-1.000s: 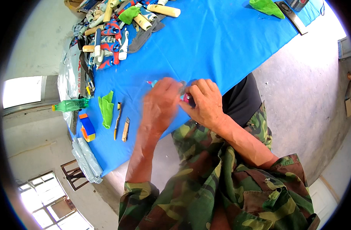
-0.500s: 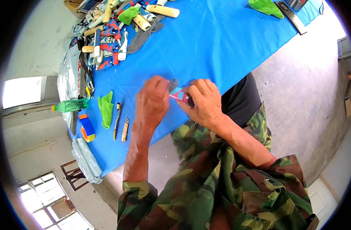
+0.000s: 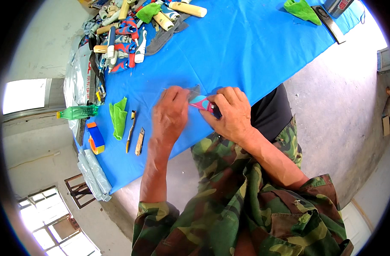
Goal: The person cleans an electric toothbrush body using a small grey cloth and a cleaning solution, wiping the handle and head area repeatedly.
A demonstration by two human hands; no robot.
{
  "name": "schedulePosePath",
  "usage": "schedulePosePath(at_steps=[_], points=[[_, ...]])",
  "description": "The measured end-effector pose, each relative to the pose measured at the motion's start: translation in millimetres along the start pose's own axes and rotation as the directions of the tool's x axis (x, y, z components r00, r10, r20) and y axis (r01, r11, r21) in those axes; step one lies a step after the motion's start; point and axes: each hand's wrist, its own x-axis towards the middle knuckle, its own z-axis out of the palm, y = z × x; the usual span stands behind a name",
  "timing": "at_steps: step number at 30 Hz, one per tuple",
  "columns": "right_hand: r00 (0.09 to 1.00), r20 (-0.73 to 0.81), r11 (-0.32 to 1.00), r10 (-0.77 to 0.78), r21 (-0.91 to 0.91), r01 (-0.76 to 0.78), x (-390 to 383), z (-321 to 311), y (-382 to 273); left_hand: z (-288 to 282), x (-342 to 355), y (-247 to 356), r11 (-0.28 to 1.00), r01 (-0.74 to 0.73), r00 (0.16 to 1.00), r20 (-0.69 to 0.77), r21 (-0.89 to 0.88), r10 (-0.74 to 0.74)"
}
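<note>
My right hand (image 3: 233,111) grips a small pink and light-blue plastic handle (image 3: 200,102) at its dark end, just over the near edge of the blue-covered table (image 3: 229,51). Facing it, my left hand (image 3: 169,113) is closed with fingertips pinched close to the handle's other end. A blurred grey, partly see-through piece (image 3: 195,90) shows between the two hands; whether the left fingers hold it is hard to make out. Left of my hands lie a toothbrush (image 3: 131,131), a box cutter (image 3: 140,141) and a crumpled green cloth (image 3: 118,119).
A heap of coloured plastic handles (image 3: 126,42) fills the far left, with a grey cloth (image 3: 167,38) under it. At the left edge are a green bottle (image 3: 79,112), a tape dispenser (image 3: 97,138) and grey rolls (image 3: 92,173). Another green cloth (image 3: 302,10) lies far right beside a flat metal-ended tool (image 3: 330,24).
The whole view has shifted slightly. Both hands stay close together around the pink handle; the left one is blurred by motion, and more of the grey piece shows between them.
</note>
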Motion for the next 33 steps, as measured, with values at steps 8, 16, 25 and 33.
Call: schedulePosePath(at_steps=[8, 16, 25, 33], points=[[1.000, -0.025, 1.000, -0.009, -0.005, 0.009, 0, 3, 2, 5, 1, 22, 0.991, 0.059, 0.997, -0.051, -0.120, -0.066], [1.000, -0.014, 1.000, -0.013, -0.022, 0.013, 0, 2, 2, 11, -5, 22, 0.997, -0.070, 0.996, -0.052, -0.023, 0.069], [1.000, 0.003, 1.000, -0.021, -0.015, 0.021, 1, 1, 1, 1, -9, 4, 0.995, -0.042, 0.999, -0.006, 0.085, 0.043], [0.999, 0.020, 1.000, -0.030, -0.002, 0.030, 2, -1, -1, 4, -9, -15, 0.984, -0.060, 0.990, -0.114, 0.169, 0.080]])
